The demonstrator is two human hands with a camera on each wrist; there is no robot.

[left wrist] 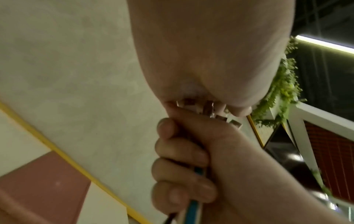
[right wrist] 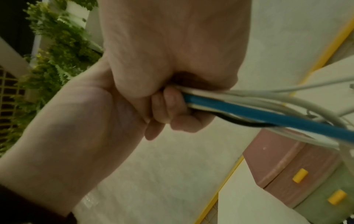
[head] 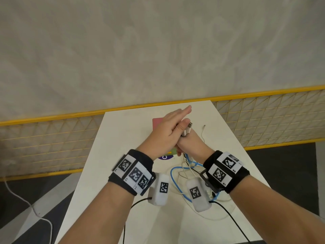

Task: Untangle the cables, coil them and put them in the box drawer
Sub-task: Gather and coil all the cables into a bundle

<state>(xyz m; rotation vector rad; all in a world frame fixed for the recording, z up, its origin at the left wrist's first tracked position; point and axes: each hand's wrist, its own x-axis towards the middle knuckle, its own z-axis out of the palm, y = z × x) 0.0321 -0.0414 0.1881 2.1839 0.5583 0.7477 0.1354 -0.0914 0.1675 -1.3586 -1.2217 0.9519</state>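
Loose loops of the cables (head: pixel 177 182) lie on the worktop (head: pixel 112 173) on the near side of the box, blue, white and black strands still crossing one another, so the untangling looks barely begun. Their upper ends are gathered into one bundle, and the right hand (head: pixel 189 143) has its fingers (left wrist: pixel 178 151) curled tightly round that bundle, holding it up above the near edge of the box. A metal plug (head: pixel 189 125) sticks out of the top of this fist. From below, the right wrist view shows the blue cable (right wrist: pixel 249 112), several white ones and a black one running out of the fist together, none yet separated.

Over the fist, above the box, the left hand (head: pixel 168 131) lies with its fingers stretched straight; it touches the top of the bundle, and the left wrist view suggests a thumb meeting the plugs, though a pinch cannot be told for sure.

Just behind the hands stands the box (right wrist: pixel 283 165), pink on top with yellow drawer knobs (right wrist: pixel 299 175); its drawers look closed and nothing has gone in.

Judged from this, the work is at its start: no cable is free, none is coiled, and the drawer has yet to be opened.
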